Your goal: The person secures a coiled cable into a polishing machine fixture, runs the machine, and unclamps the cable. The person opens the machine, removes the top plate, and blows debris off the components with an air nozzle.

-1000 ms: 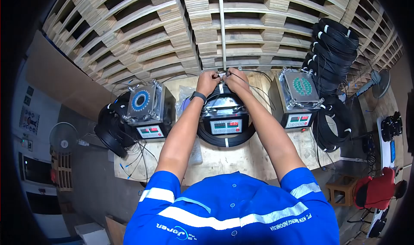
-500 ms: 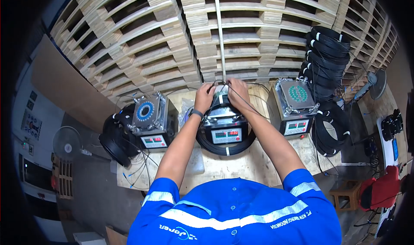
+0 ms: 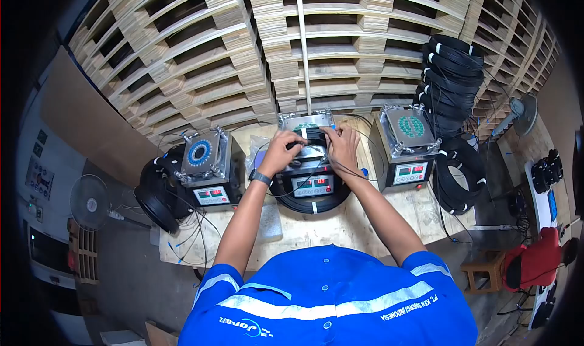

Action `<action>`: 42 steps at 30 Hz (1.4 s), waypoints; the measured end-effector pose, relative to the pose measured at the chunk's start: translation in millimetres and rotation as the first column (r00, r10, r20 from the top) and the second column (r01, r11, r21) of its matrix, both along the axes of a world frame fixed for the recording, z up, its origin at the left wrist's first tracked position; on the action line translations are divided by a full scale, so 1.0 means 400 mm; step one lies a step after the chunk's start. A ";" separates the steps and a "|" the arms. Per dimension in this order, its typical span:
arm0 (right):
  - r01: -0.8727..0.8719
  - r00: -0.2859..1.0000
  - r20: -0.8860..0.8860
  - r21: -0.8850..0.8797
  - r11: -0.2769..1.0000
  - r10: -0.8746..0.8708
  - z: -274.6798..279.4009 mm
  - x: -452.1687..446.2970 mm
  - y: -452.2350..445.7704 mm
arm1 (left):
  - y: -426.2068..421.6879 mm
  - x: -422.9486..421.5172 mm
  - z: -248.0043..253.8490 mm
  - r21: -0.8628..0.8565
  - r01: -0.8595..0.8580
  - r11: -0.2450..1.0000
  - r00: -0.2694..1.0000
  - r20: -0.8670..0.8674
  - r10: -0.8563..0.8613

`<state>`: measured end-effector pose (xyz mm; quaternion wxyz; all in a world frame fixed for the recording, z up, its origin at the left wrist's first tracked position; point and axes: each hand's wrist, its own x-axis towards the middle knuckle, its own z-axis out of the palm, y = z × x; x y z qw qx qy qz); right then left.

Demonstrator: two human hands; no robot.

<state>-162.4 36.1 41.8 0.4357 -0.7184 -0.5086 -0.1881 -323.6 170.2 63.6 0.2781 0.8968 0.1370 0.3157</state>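
- Wooden pallets (image 3: 369, 23) rise beyond both hands
- Left hand (image 3: 285, 150), fingers curled, at the black cable coil (image 3: 317, 136)
- Right hand (image 3: 343, 147) at its opposite side, neither grip clearly visible

Wooden pallets (image 3: 234, 63) stacked across the back, pale upright pole (image 3: 303, 48) in front of them. Far left: round fan (image 3: 90, 203), wall poster (image 3: 41, 179), tall brown board (image 3: 91, 105), small slatted wooden pallet (image 3: 87, 258) on the floor. Right side: second fan (image 3: 524, 116), tilted, red chair (image 3: 535, 262), brown stool (image 3: 482, 269) beside the chair.
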 end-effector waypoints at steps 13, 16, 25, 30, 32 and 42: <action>-0.312 0.693 -0.638 0.153 0.938 0.335 -0.196 -0.154 -0.212 | -0.326 -0.180 -0.083 -0.954 0.017 0.300 0.858 -0.140 -0.494; -0.444 0.453 -0.778 0.228 0.867 0.436 -0.217 -0.162 -0.245 | -0.341 -0.207 -0.117 -0.974 0.019 0.226 0.864 -0.097 -0.494; -0.702 0.568 -0.820 -0.528 0.478 -0.070 -0.169 -0.129 -0.448 | -0.394 -0.199 -0.189 -0.899 -0.085 0.430 0.968 -0.176 -0.177; -0.467 0.559 -0.829 -0.292 0.835 0.023 0.032 -0.132 -0.464 | -0.410 -0.199 -0.191 -0.816 -0.131 0.563 0.962 -0.242 -0.127; -0.208 0.917 -0.399 -0.463 0.862 0.007 0.054 -0.127 -0.420 | -0.417 -0.194 -0.205 -0.791 -0.128 0.598 0.960 -0.250 -0.126; -0.400 0.574 -0.807 -0.134 0.907 0.135 -0.129 -0.206 -0.311 | -0.436 -0.192 -0.198 -0.541 -0.111 0.833 0.975 -0.220 -0.014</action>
